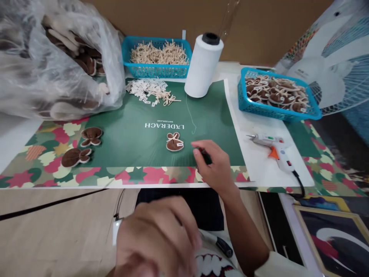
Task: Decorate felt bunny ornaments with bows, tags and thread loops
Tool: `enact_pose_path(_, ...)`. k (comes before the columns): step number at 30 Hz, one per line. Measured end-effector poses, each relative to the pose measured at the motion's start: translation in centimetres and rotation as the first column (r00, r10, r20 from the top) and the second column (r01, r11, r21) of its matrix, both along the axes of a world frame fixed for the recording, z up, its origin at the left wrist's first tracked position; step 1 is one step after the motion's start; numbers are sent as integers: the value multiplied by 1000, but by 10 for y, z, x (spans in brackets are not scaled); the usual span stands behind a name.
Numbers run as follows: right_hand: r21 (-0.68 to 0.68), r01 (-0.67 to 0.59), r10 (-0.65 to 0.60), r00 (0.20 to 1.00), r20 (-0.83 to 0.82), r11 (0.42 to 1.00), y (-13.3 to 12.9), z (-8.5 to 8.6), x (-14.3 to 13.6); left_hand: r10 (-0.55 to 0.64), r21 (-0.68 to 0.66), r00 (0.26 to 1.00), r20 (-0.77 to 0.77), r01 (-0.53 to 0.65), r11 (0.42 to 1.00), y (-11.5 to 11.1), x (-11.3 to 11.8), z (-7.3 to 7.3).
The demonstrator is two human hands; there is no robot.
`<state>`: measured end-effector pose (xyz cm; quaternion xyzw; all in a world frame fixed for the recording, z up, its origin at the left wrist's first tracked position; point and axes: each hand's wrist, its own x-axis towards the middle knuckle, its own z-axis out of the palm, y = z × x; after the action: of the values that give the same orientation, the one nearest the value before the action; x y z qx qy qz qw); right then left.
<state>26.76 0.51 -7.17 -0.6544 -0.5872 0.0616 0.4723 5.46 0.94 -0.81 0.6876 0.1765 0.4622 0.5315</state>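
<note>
In the head view, the brown bunny with a bow (175,145) lies flat just left of the right hand (215,163), probably for easy reach. That hand curls loosely; the blurry left hand (157,234) bends. I can't tell if either pinches anything.

Three loose figures (173,146), two baskets (158,72), one spool (203,65)

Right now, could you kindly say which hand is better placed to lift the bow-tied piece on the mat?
Probably the right hand: it is over the mat, close beside the piece and facing it. The left hand is farther back, short of the mat, and blurred.
</note>
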Motion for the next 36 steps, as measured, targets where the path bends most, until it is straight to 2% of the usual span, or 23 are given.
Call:
enact_pose_path(1,-18,-25,26,999,22,1000,0,-2,-1,-20,-2,999,50,20,1000,9,8,-6)
enact_pose_path(3,-68,-68,76,989,124,995,0,-5,-5,183,123,982,-44,-176,977,30,21,-22)
enact_pose_path(5,-145,-70,106,961,257,987,0,-6,-8,413,364,882,-226,-317,876,50,29,-40)
enact_pose_path(7,-215,-50,126,925,358,975,0,-5,-10,503,507,788,-355,-290,812,64,33,-56)
enact_pose_path(10,-286,-42,164,893,420,957,0,-3,-11,504,567,700,-506,-171,806,70,37,-70)
enact_pose_path(13,-323,-53,197,880,432,945,0,0,-12,506,588,645,-573,-105,802,68,38,-72)
enact_pose_path(20,-372,-91,231,907,351,924,3,0,-12,515,595,632,-579,-103,797,70,38,-72)
enact_pose_path(22,-364,-116,223,937,268,924,3,1,-10,522,602,626,-580,-102,792,71,38,-73)
enact_pose_path(25,-314,-134,161,985,60,940,6,6,-6,527,599,624,-577,-115,792,72,37,-73)
enact_pose_path(28,-271,-167,154,986,-71,948,17,18,1,523,595,628,-575,-117,795,73,35,-73)
enact_pose_path(32,-264,-302,325,945,47,916,41,32,10,536,631,613,-581,-77,772,74,34,-73)
enact_pose_path(36,-329,-362,426,892,147,872,57,29,15,576,678,560,-595,-35,734,74,35,-70)
